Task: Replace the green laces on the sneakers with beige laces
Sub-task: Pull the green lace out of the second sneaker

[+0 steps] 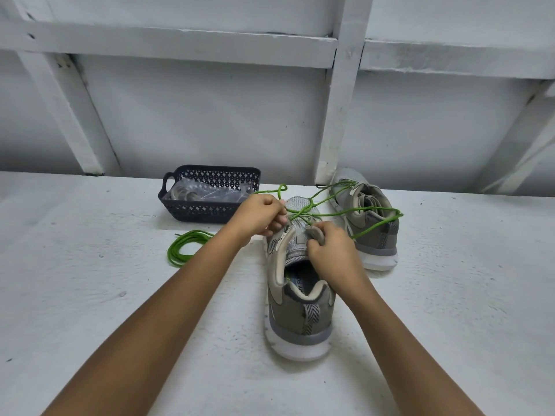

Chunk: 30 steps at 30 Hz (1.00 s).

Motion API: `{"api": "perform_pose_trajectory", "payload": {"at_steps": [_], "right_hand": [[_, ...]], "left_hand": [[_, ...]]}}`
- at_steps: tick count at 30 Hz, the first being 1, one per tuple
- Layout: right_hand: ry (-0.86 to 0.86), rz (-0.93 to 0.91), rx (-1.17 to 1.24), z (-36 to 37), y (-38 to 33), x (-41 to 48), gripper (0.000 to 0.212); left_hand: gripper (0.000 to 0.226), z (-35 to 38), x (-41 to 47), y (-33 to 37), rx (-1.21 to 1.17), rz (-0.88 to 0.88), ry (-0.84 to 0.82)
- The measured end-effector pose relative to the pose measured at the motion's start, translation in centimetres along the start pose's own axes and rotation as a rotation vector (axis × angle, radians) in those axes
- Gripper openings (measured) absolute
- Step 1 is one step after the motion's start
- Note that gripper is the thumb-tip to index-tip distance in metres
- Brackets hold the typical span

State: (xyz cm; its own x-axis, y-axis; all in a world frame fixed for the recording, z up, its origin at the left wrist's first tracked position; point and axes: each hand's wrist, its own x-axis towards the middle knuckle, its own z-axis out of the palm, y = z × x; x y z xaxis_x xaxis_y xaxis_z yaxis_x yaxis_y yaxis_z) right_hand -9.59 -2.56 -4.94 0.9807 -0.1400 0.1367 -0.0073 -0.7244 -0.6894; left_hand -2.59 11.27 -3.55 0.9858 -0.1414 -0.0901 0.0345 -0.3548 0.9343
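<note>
White-painted table [120,295] fills the foreground, and two bare forearms reach out over it. Between them stands the near sneaker [297,319], grey with a white sole, upright, its heel towards the camera and its toe pointing away. The right hand [329,250] is at the shoe's right side near the throat, its grip curled tight on the upper's edge. The left hand [258,219] is just beyond, on the shoe's left, its grip pinched shut on the green lace [303,210]. That lace is threaded only at the toe end of the near sneaker (the lower eyelets show none); its free strands cross above the toe and trail right over the second sneaker [375,235], which stands further back, just beside the first. Left of the hands a loose green lace [171,251] lies coiled on the table. Behind it sits a dark basket [204,210] holding a clear packet [210,193] with pale coils inside. Furthest back rises a white beamed wall [210,115].
</note>
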Motion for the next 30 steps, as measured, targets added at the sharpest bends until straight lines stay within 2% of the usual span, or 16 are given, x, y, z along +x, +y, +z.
{"api": "perform_pose_trajectory", "payload": {"at_steps": [1,3,5,11,13,15,17,18,19,21,23,25,28,30], "right_hand": [[-0.002,0.001,0.003,0.0,0.0,0.0,0.031],[-0.003,0.001,0.009,-0.1,0.0,-0.1,0.032],[-0.005,0.004,0.017,-0.1,0.0,-0.1,0.032],[-0.003,0.005,0.032,-0.1,0.1,-0.1,0.032],[-0.006,0.01,0.034,-0.1,0.2,0.0,0.032],[-0.007,0.01,0.039,-0.1,0.3,0.0,0.031],[-0.006,0.01,0.039,-0.1,0.2,0.0,0.031],[-0.006,0.011,0.035,-0.1,0.2,0.0,0.031],[-0.008,0.01,0.032,0.0,0.2,0.0,0.031],[-0.012,0.011,0.029,0.0,0.2,0.0,0.031],[-0.016,0.018,0.028,0.1,0.2,0.0,0.032],[-0.016,0.022,0.023,0.1,0.2,0.0,0.032],[-0.017,0.021,0.019,0.0,0.1,0.0,0.032],[-0.017,0.024,0.021,0.0,0.1,0.0,0.033]], "left_hand": [[0.023,0.1,0.2,-0.2,0.049,0.035,0.04],[0.014,0.1,0.6,-0.7,0.29,0.141,0.091],[0.018,0.1,0.8,-1.6,0.51,0.219,0.075],[0.011,-0.2,0.5,-1.9,0.623,0.26,0.132],[0.012,-0.6,0.1,-1.4,0.374,0.237,0.123],[0.024,-1.5,-0.7,-0.5,-0.187,0.178,0.067],[0.035,-3.1,-1.4,0.2,-0.815,0.151,-0.073],[0.033,-3.9,-1.6,0.2,-0.972,0.152,-0.149],[0.027,-4.7,-1.9,0.4,-1.006,0.148,-0.216],[0.026,-5.4,-2.0,0.4,-0.78,0.092,-0.284],[0.035,-5.0,-1.6,-0.1,-0.246,0.075,-0.235],[0.032,-3.9,-0.9,-0.3,0.281,0.132,-0.096],[0.029,-1.7,0.3,-0.9,0.652,0.269,0.015],[0.032,-0.7,0.8,-0.9,0.845,0.26,0.065]]}}
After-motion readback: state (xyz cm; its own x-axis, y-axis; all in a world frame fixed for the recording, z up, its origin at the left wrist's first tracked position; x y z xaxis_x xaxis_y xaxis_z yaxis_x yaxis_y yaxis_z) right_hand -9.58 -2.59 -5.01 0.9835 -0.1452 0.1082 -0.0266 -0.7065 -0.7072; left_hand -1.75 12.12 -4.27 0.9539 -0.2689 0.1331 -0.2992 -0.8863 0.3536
